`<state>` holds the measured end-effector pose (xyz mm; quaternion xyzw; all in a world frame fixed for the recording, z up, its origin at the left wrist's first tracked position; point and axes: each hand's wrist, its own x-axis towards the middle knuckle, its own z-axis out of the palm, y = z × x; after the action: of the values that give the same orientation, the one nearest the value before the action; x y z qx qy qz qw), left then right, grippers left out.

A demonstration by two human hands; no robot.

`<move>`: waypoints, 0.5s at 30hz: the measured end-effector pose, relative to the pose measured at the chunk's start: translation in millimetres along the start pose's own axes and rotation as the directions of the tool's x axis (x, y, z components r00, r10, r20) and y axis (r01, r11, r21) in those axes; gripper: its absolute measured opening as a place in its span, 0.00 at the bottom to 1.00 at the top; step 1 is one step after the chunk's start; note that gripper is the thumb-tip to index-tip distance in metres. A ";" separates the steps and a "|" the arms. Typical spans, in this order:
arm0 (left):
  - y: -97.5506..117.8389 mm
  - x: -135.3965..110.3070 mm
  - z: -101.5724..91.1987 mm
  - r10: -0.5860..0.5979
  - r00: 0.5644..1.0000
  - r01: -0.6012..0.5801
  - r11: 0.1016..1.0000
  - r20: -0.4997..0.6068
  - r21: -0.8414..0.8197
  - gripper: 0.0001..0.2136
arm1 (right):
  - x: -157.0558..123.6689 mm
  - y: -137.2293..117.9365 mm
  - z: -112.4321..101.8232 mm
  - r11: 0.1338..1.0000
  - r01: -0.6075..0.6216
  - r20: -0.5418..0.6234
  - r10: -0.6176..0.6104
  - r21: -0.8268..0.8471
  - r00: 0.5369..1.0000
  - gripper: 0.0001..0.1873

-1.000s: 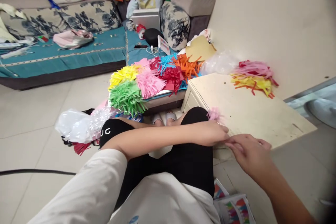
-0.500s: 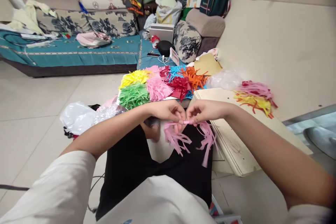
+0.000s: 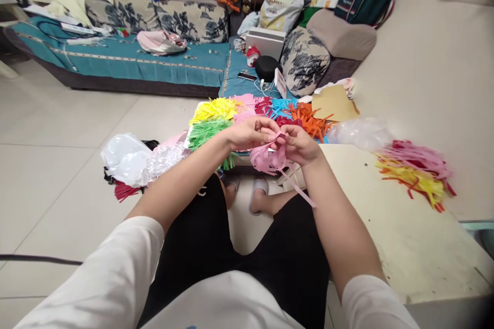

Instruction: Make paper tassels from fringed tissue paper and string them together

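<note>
My left hand (image 3: 250,133) and my right hand (image 3: 297,145) meet in front of me, above my knees. Both pinch the top of a pink fringed paper strip (image 3: 270,158). Its cut fringes bunch together and hang down between the hands, with one thin strand trailing toward my right thigh. Just beyond the hands lies a heap of fringed paper bundles (image 3: 216,113) in yellow, green, pink, red, blue and orange, on a low surface.
A cream board (image 3: 389,216) lies at my right with a pile of pink, yellow and red paper strips (image 3: 419,169). Clear plastic bags (image 3: 127,157) sit on the tiled floor at left. A teal-covered sofa (image 3: 135,59) with cushions and clutter stands behind.
My hands rose from the board's edge with the pink strip. They stretched it out, then drew closer, so the fringes now bunch together. The view shifted left and up.
</note>
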<state>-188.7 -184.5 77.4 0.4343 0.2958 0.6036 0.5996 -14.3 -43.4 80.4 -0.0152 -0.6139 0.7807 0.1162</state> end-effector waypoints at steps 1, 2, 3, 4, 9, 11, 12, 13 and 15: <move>-2.4 -0.4 -2.0 -0.004 1.000 0.004 1.000 -0.009 0.000 0.24 | -0.8 5.5 0.3 1.000 0.016 -0.029 -0.015 0.016 0.999 0.34; -5.4 -1.5 -3.9 -0.008 1.000 0.008 1.000 -0.026 0.002 0.24 | -2.5 10.3 0.4 0.999 0.027 -0.059 -0.026 0.023 0.998 0.34; -8.7 -3.2 -5.8 -0.011 0.999 0.011 1.000 -0.051 0.007 0.24 | -4.8 14.4 0.6 0.999 0.036 -0.087 -0.034 0.026 0.996 0.34; -12.2 -5.3 -7.3 -0.012 0.997 0.013 1.000 -0.080 0.012 0.23 | -7.6 17.9 0.9 0.999 0.041 -0.111 -0.038 0.025 0.993 0.33; -26.8 -16.7 -9.5 -0.008 0.983 0.005 1.000 -0.182 -0.014 0.19 | -18.6 30.9 8.4 0.996 0.051 -0.188 -0.037 0.071 0.981 0.30; -29.6 -18.9 -8.4 -0.035 0.978 0.026 0.998 -0.203 -0.051 0.22 | -18.9 36.5 13.9 0.993 0.060 -0.218 -0.036 0.105 0.975 0.30; -30.5 -19.4 -7.7 -0.041 0.975 0.026 0.997 -0.219 -0.069 0.24 | -18.2 39.6 16.5 0.990 0.071 -0.240 -0.041 0.118 0.970 0.30; -31.3 -19.4 -6.8 -0.033 0.970 0.014 0.997 -0.239 -0.081 0.25 | -17.1 42.9 18.7 0.988 0.085 -0.265 -0.049 0.128 0.963 0.31; -32.7 -18.4 -4.7 0.004 0.959 -0.032 0.995 -0.284 -0.093 0.26 | -14.1 49.6 21.5 0.984 0.118 -0.322 -0.069 0.134 0.944 0.33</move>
<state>-179.4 -198.3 43.4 0.3167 0.3449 0.6786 0.5659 -12.2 -77.6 36.4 -0.1019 -0.5264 0.8059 0.2509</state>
